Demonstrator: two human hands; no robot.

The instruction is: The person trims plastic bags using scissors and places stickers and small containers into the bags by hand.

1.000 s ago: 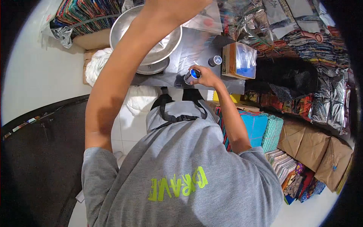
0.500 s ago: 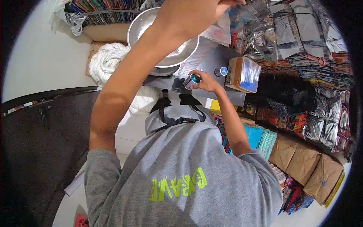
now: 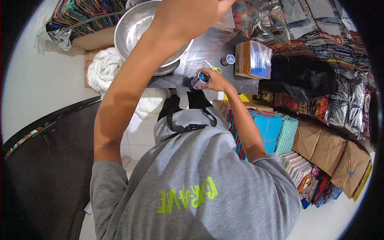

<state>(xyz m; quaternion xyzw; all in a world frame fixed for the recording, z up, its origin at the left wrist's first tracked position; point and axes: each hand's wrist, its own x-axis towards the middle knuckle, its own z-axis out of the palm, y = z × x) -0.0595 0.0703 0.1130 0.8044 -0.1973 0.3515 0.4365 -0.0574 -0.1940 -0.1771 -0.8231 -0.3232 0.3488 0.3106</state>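
Note:
My right hand [image 3: 216,81] is closed around a small dark and silvery cylinder [image 3: 198,81] with a shiny blue end, tilted above the near edge of the dark table [image 3: 196,60]. A similar cylinder [image 3: 228,59] stands on the table beyond it. Yellow-green-handled scissors [image 3: 215,68] lie just past my right fingers. My left arm crosses over a wide metal bowl [image 3: 134,30]. At the top edge, my left hand [image 3: 196,14] is partly cut off, and its fingers are mostly out of view.
A cardboard box [image 3: 245,60] with clear plastic stands at the table's right. White yarn hanks [image 3: 105,70] sit left of the bowl. Stacked, wrapped packets [image 3: 304,44] and folded turquoise fabric [image 3: 266,127] line the right side. A dark panel [image 3: 48,168] curves along the left.
The view has shifted slightly. My left hand has moved leftward and further out of the top edge. The scissors show more clearly beside my right hand, which still holds the cylinder.

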